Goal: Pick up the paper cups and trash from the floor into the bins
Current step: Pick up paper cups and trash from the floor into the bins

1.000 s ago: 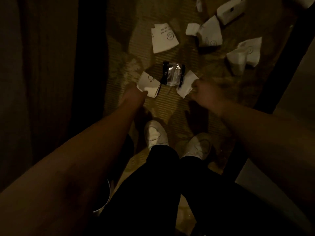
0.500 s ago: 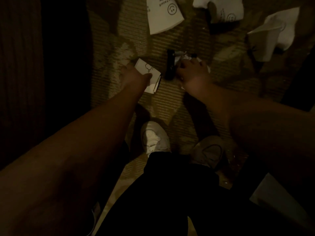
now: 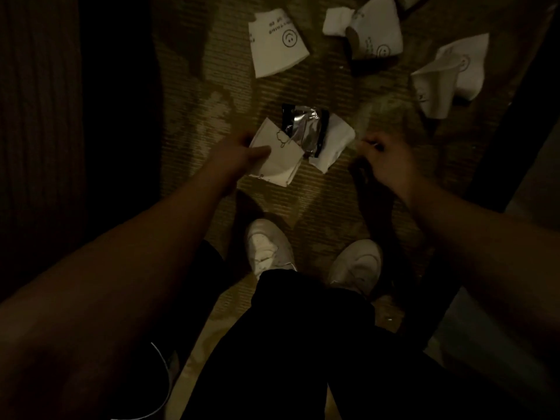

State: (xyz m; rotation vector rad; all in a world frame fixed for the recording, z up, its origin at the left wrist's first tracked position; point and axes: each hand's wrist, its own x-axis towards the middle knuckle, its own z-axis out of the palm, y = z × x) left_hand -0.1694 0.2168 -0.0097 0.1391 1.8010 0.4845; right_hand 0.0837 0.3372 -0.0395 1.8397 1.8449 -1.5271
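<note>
The room is dim, the ribbed carpet (image 3: 318,189) littered. Left hand (image 3: 239,153) has its grip on a flattened paper cup (image 3: 277,160) just beside the foil wrapper (image 3: 304,128). Right hand (image 3: 386,160), right of the wrapper, is curled; whether it holds anything I cannot tell. Crushed cups (image 3: 277,43) lie beyond the wrapper.

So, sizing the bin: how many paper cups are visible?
5 cups: one in the left hand, one right of the wrapper, three further off; more may be hidden.
</note>
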